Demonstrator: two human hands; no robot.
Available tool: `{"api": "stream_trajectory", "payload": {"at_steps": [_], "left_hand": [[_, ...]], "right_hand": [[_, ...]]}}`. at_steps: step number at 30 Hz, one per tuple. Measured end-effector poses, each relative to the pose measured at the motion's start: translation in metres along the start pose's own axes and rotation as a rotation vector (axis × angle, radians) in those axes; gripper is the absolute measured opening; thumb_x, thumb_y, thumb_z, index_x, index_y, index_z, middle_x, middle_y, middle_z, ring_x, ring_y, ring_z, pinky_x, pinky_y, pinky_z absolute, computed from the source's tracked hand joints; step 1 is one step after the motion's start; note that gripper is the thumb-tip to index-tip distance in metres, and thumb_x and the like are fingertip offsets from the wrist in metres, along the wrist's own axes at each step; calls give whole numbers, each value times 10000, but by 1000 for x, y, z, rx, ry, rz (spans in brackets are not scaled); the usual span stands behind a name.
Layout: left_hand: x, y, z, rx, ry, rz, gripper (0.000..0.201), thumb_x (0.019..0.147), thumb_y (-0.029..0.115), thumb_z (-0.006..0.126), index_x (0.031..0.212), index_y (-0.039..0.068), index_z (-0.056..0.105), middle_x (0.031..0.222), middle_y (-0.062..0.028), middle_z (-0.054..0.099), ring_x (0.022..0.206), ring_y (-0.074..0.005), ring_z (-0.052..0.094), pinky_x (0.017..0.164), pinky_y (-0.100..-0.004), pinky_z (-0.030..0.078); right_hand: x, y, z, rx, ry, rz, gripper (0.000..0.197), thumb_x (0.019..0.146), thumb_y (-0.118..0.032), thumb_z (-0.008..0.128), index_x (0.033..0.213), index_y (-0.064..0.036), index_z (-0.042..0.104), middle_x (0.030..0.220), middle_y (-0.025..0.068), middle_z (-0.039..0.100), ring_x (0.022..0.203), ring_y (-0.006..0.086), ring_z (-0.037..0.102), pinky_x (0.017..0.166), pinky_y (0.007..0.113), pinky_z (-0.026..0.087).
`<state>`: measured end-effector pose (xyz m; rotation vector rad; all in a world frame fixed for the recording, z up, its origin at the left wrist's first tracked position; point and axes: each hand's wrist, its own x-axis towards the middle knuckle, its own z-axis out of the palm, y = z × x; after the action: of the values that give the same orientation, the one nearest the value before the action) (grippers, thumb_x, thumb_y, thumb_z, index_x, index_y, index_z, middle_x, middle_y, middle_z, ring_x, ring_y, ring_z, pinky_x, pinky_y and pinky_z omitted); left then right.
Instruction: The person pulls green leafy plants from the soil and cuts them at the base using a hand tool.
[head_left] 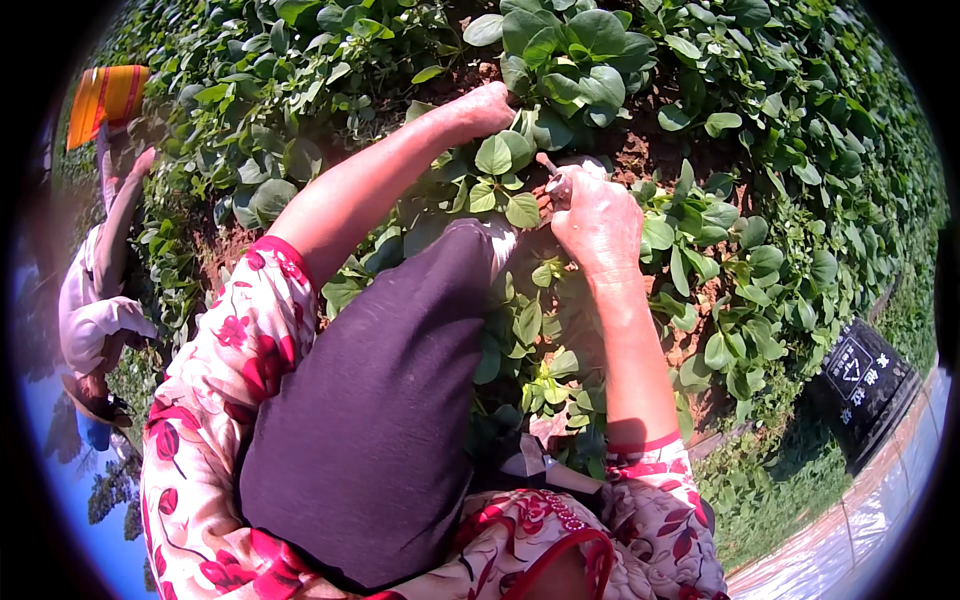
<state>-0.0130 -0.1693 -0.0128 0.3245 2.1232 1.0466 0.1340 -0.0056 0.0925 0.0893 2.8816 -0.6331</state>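
My left hand [487,110] reaches in beside a large leafy green plant [595,85]. Its fingers are curled and partly hidden by leaves, so what they grip cannot be made out. Closer to me, my right hand [600,222] is closed round a small hand tool [547,163]. A thin brownish end of the tool sticks out past the thumb; the rest is hidden by the fist and foliage. Between the two hands grow low round-leaved seedlings [493,172]. Reddish-brown soil [637,152] shows beside the right hand.
My bent knee in dark trousers [375,410] fills the space between my arms. More leafy greens [745,275] spread to the right. A black bin [865,385] stands by a pale paved path [850,530]. At far left, another person [95,290] bends near an orange striped cloth [108,103].
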Motion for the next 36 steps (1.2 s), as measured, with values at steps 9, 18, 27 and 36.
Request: {"api": "stream_trajectory", "payload": {"at_steps": [9, 18, 27, 36], "left_hand": [[-43, 41, -86, -652, 303, -50, 203, 948, 276, 538, 993, 91, 610, 838, 19, 607, 700, -88, 551, 622, -288, 468], [-34, 47, -28, -20, 52, -101, 259, 905, 270, 576, 966, 24, 634, 875, -127, 676, 740, -198, 632, 683, -331, 522], [-80, 53, 6, 956, -300, -159, 261, 802, 246, 566, 878, 30, 693, 870, -166, 687, 826, -298, 679, 699, -402, 539], [-64, 8, 15, 884, 319, 248, 177, 794, 193, 568, 940, 131, 648, 820, -90, 683, 783, -269, 681, 609, -377, 537]], "right_hand": [[30, 29, 1, 209, 126, -10, 240, 724, -158, 701, 962, -132, 688, 797, 80, 691, 727, 251, 677, 670, 332, 538], [52, 31, -5, 395, 239, 95, 223, 738, -133, 716, 960, -111, 709, 749, 78, 688, 674, 177, 657, 656, 296, 513], [46, 32, -18, 431, 141, 97, 229, 735, -154, 697, 963, -135, 704, 821, 115, 686, 775, 275, 676, 713, 343, 534], [28, 30, -13, 191, 41, -34, 245, 721, -111, 690, 966, -113, 685, 806, 121, 682, 741, 285, 666, 676, 353, 524]]}}
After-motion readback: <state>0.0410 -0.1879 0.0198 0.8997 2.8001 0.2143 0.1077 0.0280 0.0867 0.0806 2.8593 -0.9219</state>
